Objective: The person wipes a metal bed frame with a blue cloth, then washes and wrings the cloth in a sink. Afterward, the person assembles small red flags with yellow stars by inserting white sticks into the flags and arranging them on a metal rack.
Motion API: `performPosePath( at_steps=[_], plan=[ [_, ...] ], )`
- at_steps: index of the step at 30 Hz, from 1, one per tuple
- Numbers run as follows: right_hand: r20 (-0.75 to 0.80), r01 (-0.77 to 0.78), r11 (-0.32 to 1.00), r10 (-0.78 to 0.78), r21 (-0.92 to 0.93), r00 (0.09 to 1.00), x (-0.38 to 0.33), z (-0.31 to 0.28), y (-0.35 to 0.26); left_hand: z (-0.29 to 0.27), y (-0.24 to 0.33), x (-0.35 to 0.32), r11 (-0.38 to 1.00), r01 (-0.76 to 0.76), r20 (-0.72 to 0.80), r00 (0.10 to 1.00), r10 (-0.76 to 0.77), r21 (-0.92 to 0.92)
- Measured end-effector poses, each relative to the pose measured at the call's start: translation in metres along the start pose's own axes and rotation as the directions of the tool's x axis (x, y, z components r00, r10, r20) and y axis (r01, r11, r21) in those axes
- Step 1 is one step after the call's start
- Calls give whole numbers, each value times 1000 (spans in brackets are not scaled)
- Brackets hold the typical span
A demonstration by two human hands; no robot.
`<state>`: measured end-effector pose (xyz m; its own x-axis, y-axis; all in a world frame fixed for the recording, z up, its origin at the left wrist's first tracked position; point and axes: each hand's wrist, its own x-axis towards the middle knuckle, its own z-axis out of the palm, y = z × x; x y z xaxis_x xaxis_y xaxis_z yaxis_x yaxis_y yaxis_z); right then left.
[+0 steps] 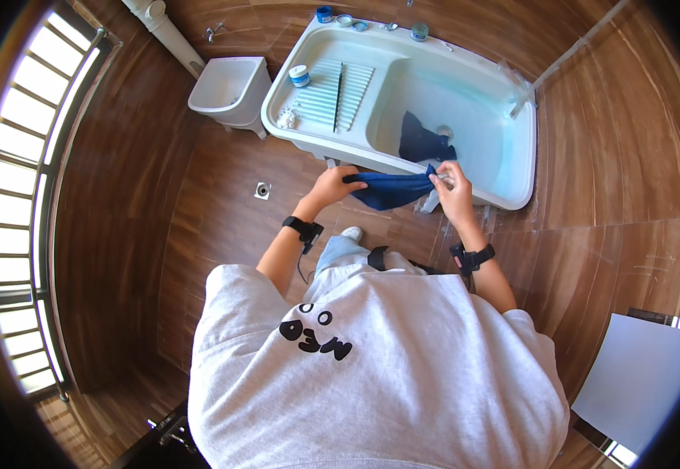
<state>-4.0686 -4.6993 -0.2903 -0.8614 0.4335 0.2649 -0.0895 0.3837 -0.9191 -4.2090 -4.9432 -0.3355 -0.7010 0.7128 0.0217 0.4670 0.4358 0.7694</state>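
A dark blue cloth (391, 193) is stretched between my two hands in front of the laundry sink's near edge, its middle hanging down. At its left corner, my left hand (334, 187) pinches the fabric between thumb and fingers. The opposite end is gathered to a small point in the closed fingertips of my right hand (455, 193). A small pale bit shows by those fingers, too small to name. Behind the cloth, a second dark blue cloth (423, 141) lies in the basin of the white laundry sink (529, 164), near the drain (444, 131).
On the ribbed washboard (356, 90) lies a thin dark stick (338, 98), with a blue-and-white jar (299, 76) beside it. Small jars (419, 32) and lids stand along the back rim. A white tub (230, 86) stands left of the sink; a floor drain (263, 191) is nearby.
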Motion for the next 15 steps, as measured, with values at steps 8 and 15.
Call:
performPosePath(
  at_steps=[8, 15],
  plan=[
    [-195, -140, 990, 144, 34, 970, 55, 47, 47, -53, -43, 75, 984, -9, -127, 992, -14, -178],
    [-514, -478, 836, 296, -269, 805, 103, 86, 117, -51, -58, 159, 826, 200, -112, 947, -301, -526]
  ],
)
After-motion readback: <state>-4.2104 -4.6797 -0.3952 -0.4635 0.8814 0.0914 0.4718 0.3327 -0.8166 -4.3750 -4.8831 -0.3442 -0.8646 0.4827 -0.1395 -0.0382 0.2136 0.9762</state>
